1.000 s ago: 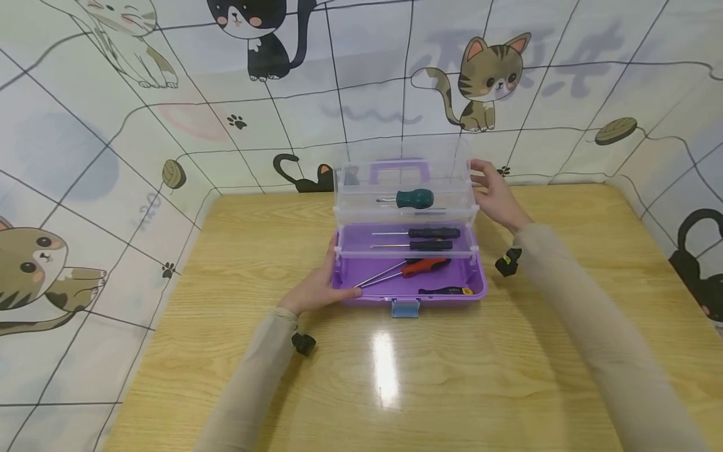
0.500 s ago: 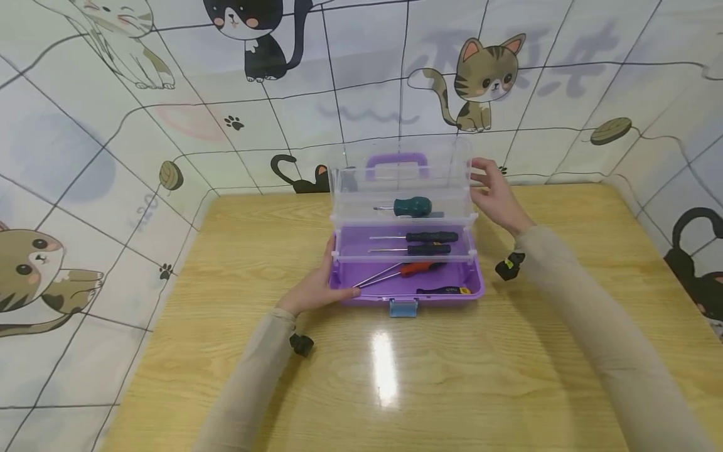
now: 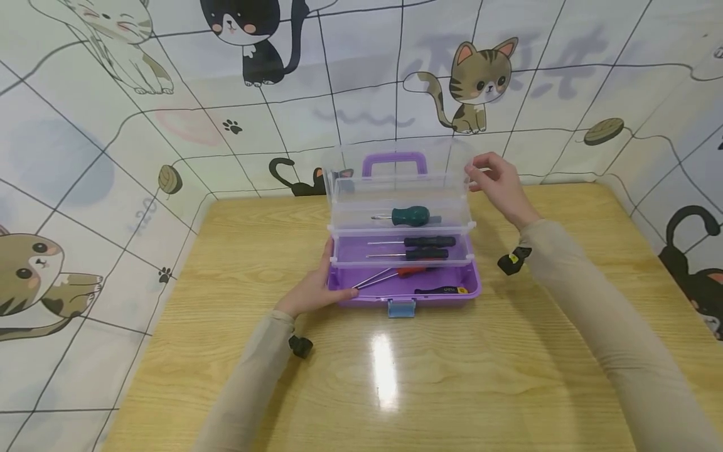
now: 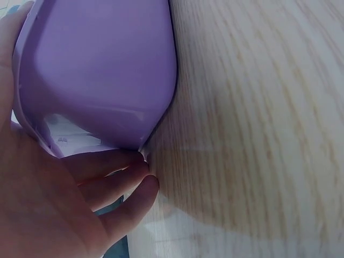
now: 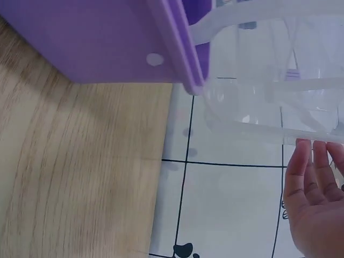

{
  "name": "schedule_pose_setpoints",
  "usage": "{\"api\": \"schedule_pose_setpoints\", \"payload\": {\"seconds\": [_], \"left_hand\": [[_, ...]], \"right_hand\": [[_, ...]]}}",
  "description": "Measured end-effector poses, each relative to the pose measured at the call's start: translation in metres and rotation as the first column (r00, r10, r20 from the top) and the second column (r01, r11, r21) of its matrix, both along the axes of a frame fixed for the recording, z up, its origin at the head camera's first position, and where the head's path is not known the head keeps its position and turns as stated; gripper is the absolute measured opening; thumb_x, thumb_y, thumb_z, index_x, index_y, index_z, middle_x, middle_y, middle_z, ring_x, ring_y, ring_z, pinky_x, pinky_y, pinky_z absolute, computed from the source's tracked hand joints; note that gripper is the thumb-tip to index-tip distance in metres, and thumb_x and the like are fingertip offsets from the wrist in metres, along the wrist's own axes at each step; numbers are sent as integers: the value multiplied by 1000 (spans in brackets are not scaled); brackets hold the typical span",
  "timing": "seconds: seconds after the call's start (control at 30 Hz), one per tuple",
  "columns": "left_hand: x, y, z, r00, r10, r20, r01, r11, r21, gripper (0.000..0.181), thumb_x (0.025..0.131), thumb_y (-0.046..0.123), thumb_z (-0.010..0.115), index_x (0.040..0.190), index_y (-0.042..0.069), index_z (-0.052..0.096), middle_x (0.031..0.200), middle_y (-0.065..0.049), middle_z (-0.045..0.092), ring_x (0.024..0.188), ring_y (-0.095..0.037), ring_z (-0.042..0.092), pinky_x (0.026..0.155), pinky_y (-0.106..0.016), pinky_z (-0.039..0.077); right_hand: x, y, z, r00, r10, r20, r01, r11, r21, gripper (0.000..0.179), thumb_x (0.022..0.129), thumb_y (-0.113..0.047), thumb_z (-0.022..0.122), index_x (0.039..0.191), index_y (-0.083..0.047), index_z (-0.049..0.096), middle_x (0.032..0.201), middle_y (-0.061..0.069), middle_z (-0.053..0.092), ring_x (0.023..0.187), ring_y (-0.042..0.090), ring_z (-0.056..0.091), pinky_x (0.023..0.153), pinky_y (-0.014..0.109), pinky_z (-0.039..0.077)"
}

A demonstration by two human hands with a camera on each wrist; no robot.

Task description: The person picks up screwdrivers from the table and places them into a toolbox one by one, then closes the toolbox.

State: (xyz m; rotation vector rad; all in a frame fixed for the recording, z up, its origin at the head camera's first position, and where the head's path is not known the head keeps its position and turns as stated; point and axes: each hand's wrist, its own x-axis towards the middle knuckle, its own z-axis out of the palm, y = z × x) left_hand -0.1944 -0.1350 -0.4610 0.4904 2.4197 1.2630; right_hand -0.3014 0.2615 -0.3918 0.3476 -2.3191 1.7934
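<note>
A purple toolbox stands on the table with its clear lid raised and stepped trays spread out. My left hand grips its left end, thumb on the front rim; the fingers wrap the purple wall in the left wrist view. At the lid's right edge, my right hand pinches with thumb and fingertips. A green-handled screwdriver lies in the upper tray. Below are two black screwdrivers. The base holds a partly hidden red-handled screwdriver and a black-and-yellow handled tool.
A blue latch hangs at the toolbox's front, and a purple handle sits on the lid. The wooden table meets a cat-patterned cloth wall close behind the box.
The lid has swung with my right hand, and its handle shows more upright. Both trays have come lower and forward, covering more of the red screwdriver. My left hand stays on the box.
</note>
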Motion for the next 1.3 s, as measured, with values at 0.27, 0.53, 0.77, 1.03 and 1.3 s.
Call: {"api": "schedule_pose_setpoints", "payload": {"seconds": [0.27,0.53,0.77,1.03,1.3], "left_hand": [[1,1,0,1000,9,-20,-10,1000,-11,125,78,42,79,151,27,-22,152,-26,26,130,-40,40,108,-49,30],[0,-8,3,1000,9,14,-9,1000,22,115,83,40,76,155,26,-12,153,-23,25,133,-38,37,109,-50,29],[-13,-30,41,985,148,-86,-151,988,-32,73,94,39,61,153,14,26,151,-24,31,133,-44,34,104,-58,33],[-45,-39,82,971,207,-121,-205,978,27,68,98,46,53,153,15,28,152,-16,32,135,-39,34,104,-54,35],[-73,-39,92,989,127,-75,-122,990,74,70,99,44,50,156,25,15,156,-16,24,137,-38,31,104,-57,33]], "right_hand": [[3,-5,14,996,-73,58,72,997,12,44,101,-40,47,92,2,59,89,3,60,84,17,59,66,23,53],[5,-6,24,985,-84,148,84,996,6,50,99,-46,47,89,1,61,83,3,61,80,19,60,63,23,53],[9,0,33,974,-22,223,8,998,63,53,99,-51,46,97,0,59,93,7,61,87,20,60,68,24,54],[12,11,36,967,81,242,-111,988,111,62,101,-48,41,145,-5,39,116,9,55,98,21,59,73,25,53],[19,12,35,956,180,230,-204,975,84,65,102,-47,36,150,-5,31,123,11,51,102,20,55,77,25,52]]}}
